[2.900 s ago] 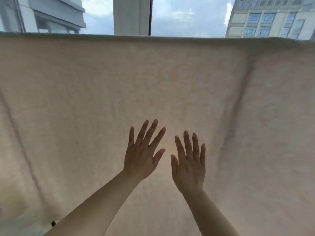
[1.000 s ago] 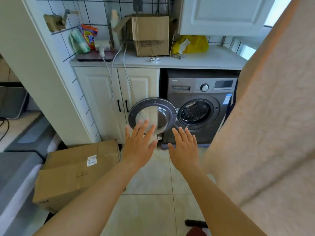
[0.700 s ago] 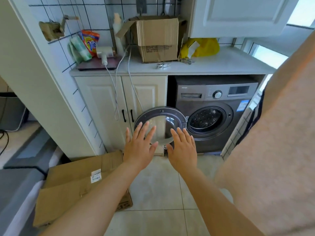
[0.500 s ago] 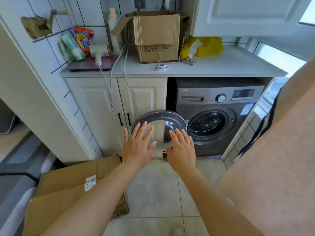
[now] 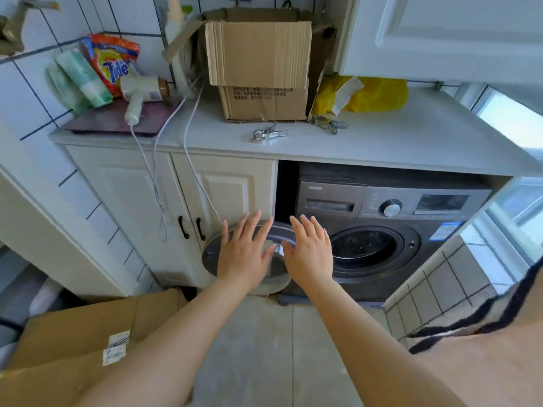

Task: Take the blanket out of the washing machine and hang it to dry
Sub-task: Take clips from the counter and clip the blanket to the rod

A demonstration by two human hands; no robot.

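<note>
The blanket hung at the right edge of the room, a pale beige, fuzzy sheet with dark stripes along its visible edge, draped clear of the floor. The washing machine, dark grey and front-loading, sat under the white counter, its round door swung wide open to the left, the drum looking empty.

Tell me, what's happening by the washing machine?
A person holds both bare hands out, fingers straight, holding nothing: left hand, right hand. They hover before the dark grey front-loading washing machine, whose round glass door stands open. The drum looks empty. A beige fuzzy blanket with dark stripes hangs at the right.
</note>
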